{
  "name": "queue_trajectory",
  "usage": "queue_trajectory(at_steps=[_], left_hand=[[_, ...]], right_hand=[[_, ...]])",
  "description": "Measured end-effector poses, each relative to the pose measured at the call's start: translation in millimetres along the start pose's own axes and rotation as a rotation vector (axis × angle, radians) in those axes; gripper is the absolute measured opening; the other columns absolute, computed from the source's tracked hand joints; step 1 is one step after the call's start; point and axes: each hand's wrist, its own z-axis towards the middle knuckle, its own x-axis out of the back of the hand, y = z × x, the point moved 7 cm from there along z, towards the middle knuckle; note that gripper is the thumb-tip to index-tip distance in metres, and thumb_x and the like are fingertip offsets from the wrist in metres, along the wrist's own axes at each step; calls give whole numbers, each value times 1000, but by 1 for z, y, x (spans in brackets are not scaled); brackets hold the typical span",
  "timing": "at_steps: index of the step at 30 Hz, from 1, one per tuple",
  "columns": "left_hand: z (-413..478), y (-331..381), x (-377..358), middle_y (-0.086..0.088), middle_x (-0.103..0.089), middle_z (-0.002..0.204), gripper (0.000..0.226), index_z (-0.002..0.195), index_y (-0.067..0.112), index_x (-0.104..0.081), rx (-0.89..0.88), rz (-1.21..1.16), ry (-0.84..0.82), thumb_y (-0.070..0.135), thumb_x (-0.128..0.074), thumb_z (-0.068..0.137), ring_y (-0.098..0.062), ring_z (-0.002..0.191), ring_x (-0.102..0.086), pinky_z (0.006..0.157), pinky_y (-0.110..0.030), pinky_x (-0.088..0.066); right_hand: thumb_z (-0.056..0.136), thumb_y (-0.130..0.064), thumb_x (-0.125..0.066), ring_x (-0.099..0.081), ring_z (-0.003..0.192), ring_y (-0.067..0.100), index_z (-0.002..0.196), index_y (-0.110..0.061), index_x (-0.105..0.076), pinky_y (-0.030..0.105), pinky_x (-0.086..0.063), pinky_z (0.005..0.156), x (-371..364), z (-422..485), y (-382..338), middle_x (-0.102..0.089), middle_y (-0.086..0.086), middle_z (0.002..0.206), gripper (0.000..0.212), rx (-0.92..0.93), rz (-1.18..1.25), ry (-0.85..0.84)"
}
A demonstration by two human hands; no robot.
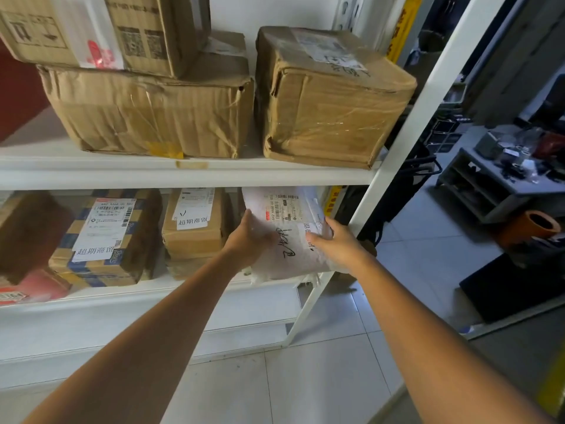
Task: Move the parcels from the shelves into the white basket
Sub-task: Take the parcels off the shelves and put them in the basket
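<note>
Gripping one white bag (290, 258) with both hands at the right end of the lower shelf (122, 298), its near edge hanging past the lip. Left hand (249, 238) on the left side, right hand (336, 244) on the right, fingers (318, 238) clamped on the bag. Upper shelf (214, 175) sits just over it, white post (394, 169) just right, a brown labelled box (192, 237) just left.

Counting up top: three cardboard boxes, a small one (91, 29) stacked on a wide one (146, 114), a taped one (330, 99) beside them. Down here there's also a checked box (107, 240), a dark box (30, 234) and a red parcel (39, 286). One grey rack (489, 203) and one orange tube (532, 228) stand off to my right.
</note>
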Motion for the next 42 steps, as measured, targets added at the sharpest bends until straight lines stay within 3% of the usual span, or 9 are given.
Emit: queue_trajectory(at_steps=[3,6,12,21,26,31,34,38,42], left_hand=[[1,-4,0,-7,-35,150,95,152,29,-9,6,-137,-14,28,-74,82,-30,126,-46,99,-46,-46],[-2,-6,6,-2,-36,150,93,152,28,-14,-23,-198,-2,22,-75,81,-26,127,-45,96,-40,-47],[-16,-8,13,-2,-39,148,94,151,29,-19,-25,-308,-85,7,-75,80,-28,127,-46,103,-50,-43],[-93,-7,32,1,-56,134,86,149,27,-29,-52,-392,-149,0,-72,80,-20,116,-59,96,-48,-50],[-166,-10,48,15,-62,110,77,138,37,-38,-55,-411,-52,-1,-71,80,-16,105,-63,70,-23,-58],[-241,-17,70,-6,-52,138,81,149,23,-31,-56,-382,65,-2,-70,82,-27,120,-56,96,-47,-50],[-284,-26,96,-11,-58,131,78,146,19,-36,-64,-430,152,-9,-68,81,-28,115,-59,93,-49,-51],[-336,-52,147,-7,-64,122,77,142,22,-41,-46,-431,317,-10,-69,78,-21,102,-65,80,-33,-58],[-385,-89,211,-11,-62,125,79,146,21,-37,12,-448,488,-9,-68,80,-28,110,-62,94,-48,-51]], right_hand=[[81,-37,-75,-47,132,22,148,-21,-37,46,-42,107,-1,4,-1,-44,2,149,79,27,109,-6],[82,-32,-76,-49,130,21,147,-20,-39,46,-42,107,-3,-1,1,-48,2,146,76,25,157,2],[72,-37,-83,-53,127,25,148,-29,-36,48,-45,104,-14,-20,12,-51,2,143,90,-124,311,-38],[87,-26,-71,-61,114,16,144,-27,-42,43,-51,99,-23,-100,-10,-60,-3,134,65,15,315,36],[84,-26,-74,-55,124,18,148,-26,-36,45,-45,105,-33,-154,-15,-54,-3,140,74,83,330,-8],[83,-25,-76,-47,132,15,151,-22,-32,43,-40,110,-47,-202,-31,-46,-1,148,80,175,303,-127],[80,-29,-78,-49,130,16,150,-25,-34,44,-41,109,-65,-226,-54,-48,-3,146,82,236,255,-230],[81,-23,-78,-54,124,17,152,-24,-27,44,-45,106,-117,-254,-96,-49,0,145,87,289,251,-384],[80,-21,-78,-53,126,20,153,-25,-23,47,-46,104,-192,-279,-150,-47,0,146,91,353,197,-526]])
